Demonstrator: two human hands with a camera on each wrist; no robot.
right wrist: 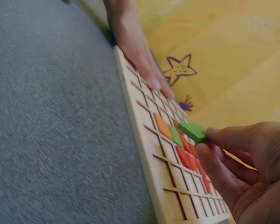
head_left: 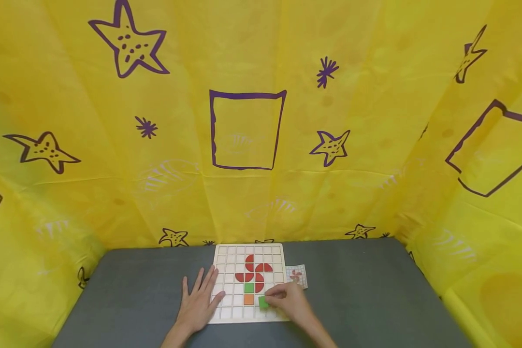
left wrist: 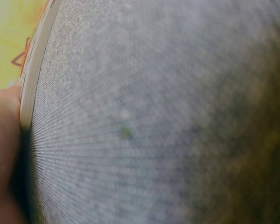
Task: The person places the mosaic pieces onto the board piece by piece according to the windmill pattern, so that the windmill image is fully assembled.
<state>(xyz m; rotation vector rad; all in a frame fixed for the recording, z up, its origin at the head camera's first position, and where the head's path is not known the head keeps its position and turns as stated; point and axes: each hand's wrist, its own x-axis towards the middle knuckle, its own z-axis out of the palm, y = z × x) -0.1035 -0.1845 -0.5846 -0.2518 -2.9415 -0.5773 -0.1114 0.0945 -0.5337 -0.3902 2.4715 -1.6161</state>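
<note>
A pale wooden grid board (head_left: 226, 309) lies on the dark table. Red rounded pieces (head_left: 259, 282) form a pinwheel on it, with a green square tile (head_left: 249, 288) and an orange square tile (head_left: 249, 299) below. My right hand (head_left: 289, 300) pinches another green tile (right wrist: 193, 132) between thumb and fingertips, held just above the board's lower right part. At the board's left edge rests my left hand (head_left: 198, 300), fingers spread and straight, the thumb over the squares. The left wrist view shows mostly blurred grey cloth and part of that hand.
A small printed card (head_left: 300, 276) with a red pinwheel pattern on a grid lies by the board's right edge, partly behind my right hand. The dark grey table (head_left: 135, 290) meets a yellow curtain (head_left: 243, 203) with purple star drawings at the back and sides.
</note>
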